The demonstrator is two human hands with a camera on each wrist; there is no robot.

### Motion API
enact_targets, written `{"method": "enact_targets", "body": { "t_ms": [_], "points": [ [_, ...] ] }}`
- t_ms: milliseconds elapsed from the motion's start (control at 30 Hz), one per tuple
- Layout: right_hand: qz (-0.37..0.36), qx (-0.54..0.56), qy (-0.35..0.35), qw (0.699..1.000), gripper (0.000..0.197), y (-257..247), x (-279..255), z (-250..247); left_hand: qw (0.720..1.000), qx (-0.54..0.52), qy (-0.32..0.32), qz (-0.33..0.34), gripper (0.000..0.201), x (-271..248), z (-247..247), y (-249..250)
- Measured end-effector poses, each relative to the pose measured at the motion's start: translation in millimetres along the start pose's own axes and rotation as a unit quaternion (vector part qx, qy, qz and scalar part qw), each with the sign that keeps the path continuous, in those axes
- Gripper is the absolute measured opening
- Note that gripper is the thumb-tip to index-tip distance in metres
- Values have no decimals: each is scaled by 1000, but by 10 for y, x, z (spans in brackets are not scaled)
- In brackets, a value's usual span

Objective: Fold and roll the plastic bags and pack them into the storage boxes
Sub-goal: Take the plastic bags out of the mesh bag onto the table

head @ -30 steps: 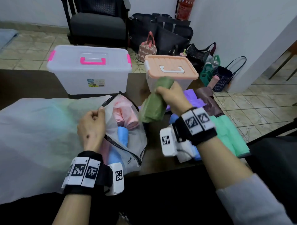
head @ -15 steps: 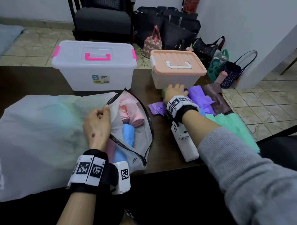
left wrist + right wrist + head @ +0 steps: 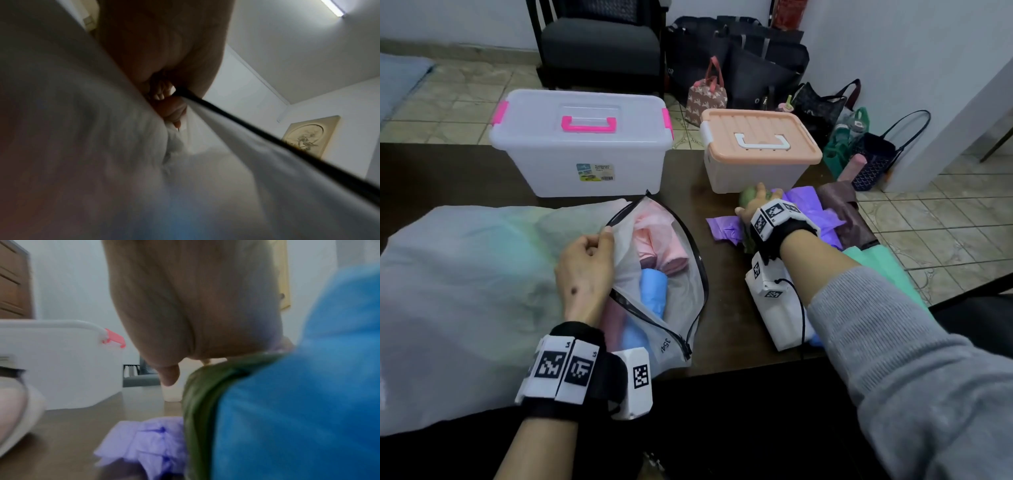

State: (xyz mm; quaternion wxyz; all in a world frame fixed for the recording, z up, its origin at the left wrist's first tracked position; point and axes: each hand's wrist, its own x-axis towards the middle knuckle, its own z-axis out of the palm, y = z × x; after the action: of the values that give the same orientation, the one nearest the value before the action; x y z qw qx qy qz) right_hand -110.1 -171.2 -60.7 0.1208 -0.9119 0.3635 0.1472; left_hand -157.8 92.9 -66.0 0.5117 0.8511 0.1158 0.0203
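My left hand (image 3: 585,263) pinches the black zip edge of a white mesh pouch (image 3: 681,301); in the left wrist view the fingertips (image 3: 170,108) clamp that edge. Pink rolled bags (image 3: 664,246) and blue rolled bags (image 3: 654,291) lie inside the pouch. My right hand (image 3: 755,200) reaches forward and wraps over a green rolled bag (image 3: 745,197) lying on the table just in front of the peach-lidded storage box (image 3: 760,144). The right wrist view shows the palm (image 3: 195,305) above the green roll (image 3: 201,394). A clear storage box with pink handle (image 3: 582,144) stands closed at the back left.
Purple bags (image 3: 726,229), a brown bag (image 3: 839,205) and teal bags (image 3: 876,260) lie on the right of the dark table (image 3: 722,308). A big translucent white bag (image 3: 465,274) covers the left. Handbags and a chair stand on the floor behind.
My right hand brought the green roll from mid-air down to the table in front of the peach-lidded box. The left hand stayed on the pouch edge.
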Motion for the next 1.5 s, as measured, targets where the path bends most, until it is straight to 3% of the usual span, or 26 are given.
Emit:
{"method": "enact_targets", "body": {
  "t_ms": [100, 167, 200, 267, 333, 400, 500, 867, 1067, 1133, 1200, 1333, 1500],
  "points": [
    [-44, -3, 73, 996, 58, -114, -159, -103, 1000, -3, -18, 8, 29, 68, -69, 66],
    [-122, 70, 140, 980, 43, -258, -334, -174, 999, 16, -14, 23, 29, 118, -107, 132],
    [-175, 128, 134, 967, 38, -348, -442, -176, 999, 23, -8, 33, 31, 143, -117, 158],
    [-260, 230, 25, 937, 32, -526, -694, -104, 999, 33, 3, 41, 34, 183, -116, 180],
    [-288, 233, -108, 922, 35, -691, -864, 51, 999, 43, 7, 26, 36, 197, -98, 163],
    [-256, 151, -152, 943, 53, -821, -889, 223, 998, 56, 11, 12, 37, 189, -85, 128],
    [-192, 120, -119, 967, 62, -884, -870, 335, 998, 61, 14, 4, 37, 182, -88, 91],
    [-130, 259, -170, 942, 60, -703, -794, 387, 998, 62, 13, 8, 38, 159, -70, 63],
    [-108, 329, -185, 920, 48, -478, -741, 184, 998, 57, 11, 12, 39, 169, -57, 28],
    [-95, 407, -196, 887, 25, -417, -721, 61, 998, 56, 11, 13, 39, 177, -58, 20],
    [-100, 434, -144, 884, 11, -398, -702, -60, 998, 54, 10, 13, 38, 176, -56, 18],
    [-141, 207, 2, 968, 60, -440, -586, -57, 998, 52, 13, 14, 38, 155, -48, 28],
    [-143, 42, 61, 987, 68, -518, -551, 222, 998, 54, 12, 17, 38, 163, -40, 10]
  ]
}}
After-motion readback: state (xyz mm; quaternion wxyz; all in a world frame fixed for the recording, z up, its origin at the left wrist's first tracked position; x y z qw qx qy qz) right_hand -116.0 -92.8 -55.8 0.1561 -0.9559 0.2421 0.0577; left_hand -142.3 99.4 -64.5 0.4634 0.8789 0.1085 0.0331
